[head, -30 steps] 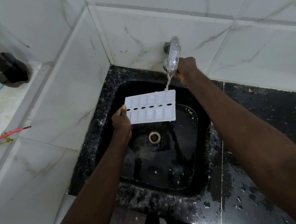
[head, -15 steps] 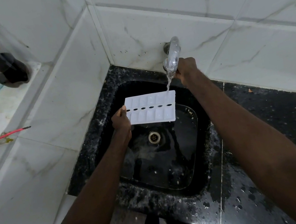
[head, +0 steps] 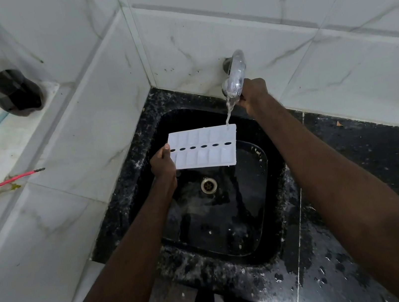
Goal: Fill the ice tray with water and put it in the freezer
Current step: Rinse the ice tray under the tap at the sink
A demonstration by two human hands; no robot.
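The black counter (head: 376,149) to the right of the right fingers is wet and speckled with drops. The sink (head: 231,224) lies open beneath both hands, so anything spilled should land there and cost only water. The white ice tray (head: 203,150) is held in the air over the sink, reaching out roughly flat from the left fingers toward the right ones. The left hand (head: 162,164) grasps it by one short edge alone, thumb on top, the other fingers hidden beneath. That looks to me the main risk: as the cells fill, weight gathers at the end farthest from the left fingers, and the tray may sag or tip there and pour itself out. The right hand (head: 253,95) has its fingers curled about the tap (head: 234,74), grasping it. The stream (head: 228,112) falls just below the right fingers onto the tray's far back corner only. If the tray is left so, that corner would likely overflow while the cells beside the left fingers get little. A harder turn of the tap could splash water off the rim. A brimful tray would also slop on the way to the freezer, which is not in view
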